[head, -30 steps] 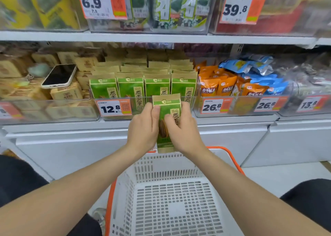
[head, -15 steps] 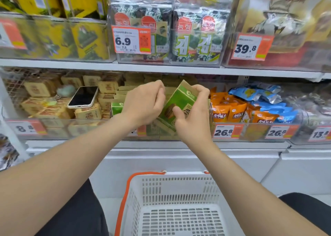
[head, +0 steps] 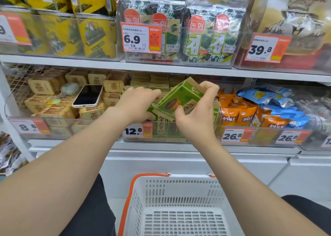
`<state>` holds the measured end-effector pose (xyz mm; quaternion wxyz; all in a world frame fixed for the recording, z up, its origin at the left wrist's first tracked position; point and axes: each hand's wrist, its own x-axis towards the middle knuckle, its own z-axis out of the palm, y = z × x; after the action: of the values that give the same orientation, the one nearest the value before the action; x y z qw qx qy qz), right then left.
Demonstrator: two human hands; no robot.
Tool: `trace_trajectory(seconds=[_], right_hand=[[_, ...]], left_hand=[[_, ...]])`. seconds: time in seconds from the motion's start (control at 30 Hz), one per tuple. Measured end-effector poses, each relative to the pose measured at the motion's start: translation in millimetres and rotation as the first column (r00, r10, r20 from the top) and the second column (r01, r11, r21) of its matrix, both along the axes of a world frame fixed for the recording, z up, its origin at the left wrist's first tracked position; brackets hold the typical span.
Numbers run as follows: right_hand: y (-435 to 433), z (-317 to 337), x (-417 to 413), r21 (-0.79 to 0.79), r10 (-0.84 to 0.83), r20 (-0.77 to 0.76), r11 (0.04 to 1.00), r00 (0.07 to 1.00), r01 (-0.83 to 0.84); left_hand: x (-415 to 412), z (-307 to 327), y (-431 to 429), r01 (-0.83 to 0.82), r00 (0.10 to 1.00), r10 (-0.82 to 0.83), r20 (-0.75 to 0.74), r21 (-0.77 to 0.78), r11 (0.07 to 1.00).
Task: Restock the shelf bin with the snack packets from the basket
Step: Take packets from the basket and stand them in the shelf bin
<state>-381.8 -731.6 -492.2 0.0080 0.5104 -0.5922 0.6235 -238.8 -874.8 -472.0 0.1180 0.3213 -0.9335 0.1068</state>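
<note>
My right hand [head: 195, 121] pinches a green snack packet [head: 179, 99] with a sunflower seed printed on it. The packet is tilted, top corner up, over the clear shelf bin [head: 159, 136] marked 12.8. Rows of the same green packets [head: 161, 122] stand upright in that bin. My left hand [head: 136, 103] reaches into the bin beside the held packet, fingers bent over the tops of the front rows and thumb against their front. The white basket [head: 179, 187] with its orange handle sits low between my knees; nothing shows inside it.
A phone [head: 87, 95] lies on tan packets in the bin to the left. Orange packets [head: 236, 113] and blue packets [head: 272, 99] fill the bins to the right. The upper shelf edge [head: 161, 68] hangs just above the bin, carrying seaweed packs [head: 206, 38].
The green packet rose from above the basket to the bin and tilted. My left hand let go of it and moved onto the packets in the bin; my right hand keeps hold.
</note>
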Motion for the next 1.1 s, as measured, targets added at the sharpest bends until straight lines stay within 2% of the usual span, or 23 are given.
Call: trace_trajectory(seconds=[0.17,0.33,0.47,0.67,0.83,0.97,1.1], right_hand=[[-3.6,0.1,-5.7,0.034,-0.022,-0.167,0.999,0.986,0.028],[-4.6,1.8,-8.9,0.036,0.011,-0.201,0.999,0.980,-0.004],[-4.8,2.4,-11.9,0.120,0.086,-0.213,0.991,0.973,-0.062],[0.3,12.4,-24.0,0.190,0.092,-0.135,0.980,0.987,-0.065],[0.7,13.2,-28.3,0.211,0.087,-0.127,0.976,0.988,-0.059],[0.7,16.1,-25.2,0.213,0.097,-0.197,0.976,0.976,-0.054],[-0.4,15.0,-18.8,0.242,0.157,-0.321,0.967,0.934,-0.079]], left_hand=[[-1.1,-2.9,-5.2,0.005,1.000,-0.005,-0.011,-0.008,1.000],[-1.8,-7.0,-6.3,0.024,0.999,-0.025,-0.026,-0.057,0.998],[-1.0,-10.3,-6.3,0.050,0.996,-0.059,-0.062,-0.133,0.990],[9.9,-4.3,-13.6,0.111,0.988,-0.104,-0.118,0.060,0.992],[13.1,-3.3,-15.1,0.147,0.979,-0.130,-0.156,0.104,0.984],[11.1,-0.9,-12.8,0.133,0.932,-0.067,-0.356,0.161,0.978],[7.9,-0.1,-10.4,0.105,0.901,-0.010,-0.434,0.196,0.975]])
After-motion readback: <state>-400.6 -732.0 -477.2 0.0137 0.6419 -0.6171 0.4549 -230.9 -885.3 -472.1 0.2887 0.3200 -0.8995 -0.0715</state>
